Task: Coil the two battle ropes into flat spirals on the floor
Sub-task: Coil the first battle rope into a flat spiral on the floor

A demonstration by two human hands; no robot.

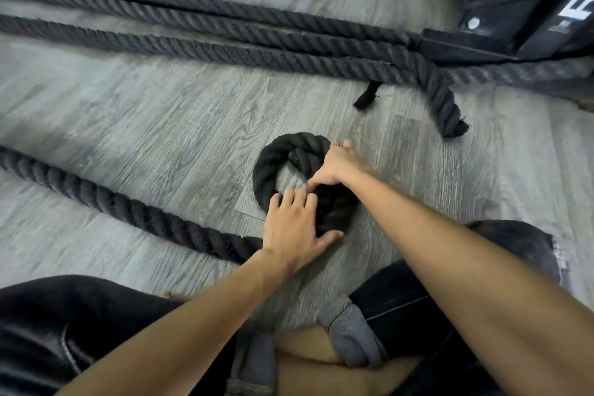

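A small coil [273, 164] of black battle rope lies on the floor [160, 112]. The left grip [295, 225] presses flat, released, on the coil's near edge. The right grip [340, 164] curls over its right edge, grasping rope. The rope tail [112, 199] runs left from the coil. Open floor lies between the coil and the other rope lengths [225, 42] beyond it.

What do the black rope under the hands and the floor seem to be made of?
Rope: thick twisted fibre, likely synthetic, matte and fuzzy; spiral strands show. Floor: grey wood-grain planks, probably vinyl or laminate, matte; a plank seam shows beside the coil.
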